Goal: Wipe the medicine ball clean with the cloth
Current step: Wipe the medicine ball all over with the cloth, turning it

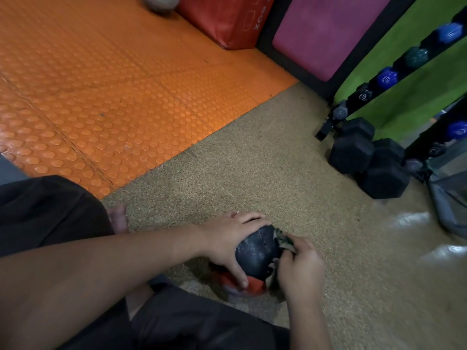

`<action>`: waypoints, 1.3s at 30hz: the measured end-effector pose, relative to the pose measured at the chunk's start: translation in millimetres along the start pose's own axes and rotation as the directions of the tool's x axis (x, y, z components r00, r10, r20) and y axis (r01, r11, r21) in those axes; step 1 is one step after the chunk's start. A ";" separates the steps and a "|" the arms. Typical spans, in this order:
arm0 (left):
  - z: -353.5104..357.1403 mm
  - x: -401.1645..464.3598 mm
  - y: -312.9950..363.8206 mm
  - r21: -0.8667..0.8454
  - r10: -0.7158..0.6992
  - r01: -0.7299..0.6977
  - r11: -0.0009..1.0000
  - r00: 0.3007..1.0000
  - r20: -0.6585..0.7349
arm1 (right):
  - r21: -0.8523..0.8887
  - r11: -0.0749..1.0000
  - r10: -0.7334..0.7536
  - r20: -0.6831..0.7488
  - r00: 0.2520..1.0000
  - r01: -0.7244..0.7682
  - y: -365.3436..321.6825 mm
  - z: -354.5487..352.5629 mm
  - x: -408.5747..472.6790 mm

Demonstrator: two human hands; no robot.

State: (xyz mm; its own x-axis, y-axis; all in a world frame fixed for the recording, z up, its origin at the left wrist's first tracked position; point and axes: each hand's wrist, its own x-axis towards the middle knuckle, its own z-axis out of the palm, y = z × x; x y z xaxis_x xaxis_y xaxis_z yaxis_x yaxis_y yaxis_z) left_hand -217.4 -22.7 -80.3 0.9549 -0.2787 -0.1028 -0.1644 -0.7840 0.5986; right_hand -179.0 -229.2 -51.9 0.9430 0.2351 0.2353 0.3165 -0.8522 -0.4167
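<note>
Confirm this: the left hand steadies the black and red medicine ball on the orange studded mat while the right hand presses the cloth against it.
Wrong on one point: the medicine ball sits on the speckled tan floor, not the orange studded mat, as the head view shows. The left hand does steady it and the right hand presses the cloth against it.

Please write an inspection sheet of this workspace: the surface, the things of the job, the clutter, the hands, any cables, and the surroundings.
Surface: speckled tan floor, glossy patches at right; orange studded mat beside it.
Job's things: black and red ball resting on the floor; cloth pressed to its right side.
Clutter: two black dumbbells on the floor by the rack.
Hands: left hand steadies the ball, fingers over its top; right hand bunches the cloth against it.
Cables: nothing seen.
Surroundings: rack of small weights, red box, pink pad, green wall, grey bag at right edge.
</note>
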 end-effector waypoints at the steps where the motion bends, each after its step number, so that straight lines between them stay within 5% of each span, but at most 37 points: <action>1: 0.7 1.6 -0.7 -0.002 0.002 -0.002 1.000 1.000 0.003 | 0.032 0.998 0.055 -0.001 0.999 -0.055 2.4 0.3 3.4; 3: 0.2 2.0 -3.5 -0.008 0.023 -0.022 1.000 1.000 0.011 | -0.006 1.000 0.007 -0.017 1.000 -0.007 -5.9 -1.5 -4.8; 7: -3.2 -2.4 -7.1 -0.025 0.051 -0.051 0.998 0.999 0.007 | -0.076 0.920 -0.378 0.080 0.922 0.384 -31.1 -5.1 -42.5; 9: -2.5 -2.2 -7.7 -0.020 0.039 -0.039 0.999 0.999 0.005 | -0.092 0.895 -0.428 0.107 0.898 0.437 -32.5 -5.1 -40.6; 15: -1.0 2.0 -3.8 -0.027 -0.003 0.003 1.000 1.000 0.006 | 0.024 1.000 -0.005 0.011 1.000 0.005 -4.0 -0.9 11.3; 18: -3.3 1.6 -6.5 -0.044 0.046 -0.045 0.998 0.999 0.007 | -0.039 0.976 -0.213 0.035 0.976 0.215 -24.5 -3.0 -15.8; 21: -5.2 -0.7 -6.5 -0.046 0.061 -0.061 0.997 0.998 0.004 | -0.080 0.872 -0.470 0.134 0.872 0.482 -35.1 -6.3 -38.7; 23: -5.3 0.4 -5.3 -0.067 0.038 -0.039 0.997 0.999 -0.014 | -0.101 0.886 -0.442 0.114 0.890 0.453 -28.0 -4.8 -20.6; 28: -6.9 0.7 -1.9 -0.054 -0.018 0.020 0.998 1.000 0.024 | 0.023 0.998 -0.063 0.034 0.997 0.063 -6.2 2.5 20.3; 35: -16.0 -4.6 -9.1 0.020 0.054 -0.055 0.998 0.998 0.039 | -0.051 0.883 -0.458 0.114 0.881 0.466 -29.4 -10.9 -29.2; 37: -15.8 -2.6 -7.0 0.025 0.033 -0.034 0.999 0.999 0.041 | -0.054 0.881 -0.463 0.105 0.880 0.470 -18.5 -9.5 -14.9; 39: -14.6 -0.6 -4.1 0.031 0.030 -0.031 0.999 0.999 0.041 | -0.019 0.957 -0.288 0.066 0.955 0.289 -1.5 -5.8 10.6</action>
State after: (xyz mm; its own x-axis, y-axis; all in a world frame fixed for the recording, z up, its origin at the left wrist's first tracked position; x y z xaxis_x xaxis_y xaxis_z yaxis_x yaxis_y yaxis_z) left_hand -213.8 -11.1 -71.1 0.9386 -0.3244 -0.1172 -0.2017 -0.7919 0.5763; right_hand -170.1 -228.1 -43.6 0.8167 0.5005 0.2872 0.5739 -0.7562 -0.3143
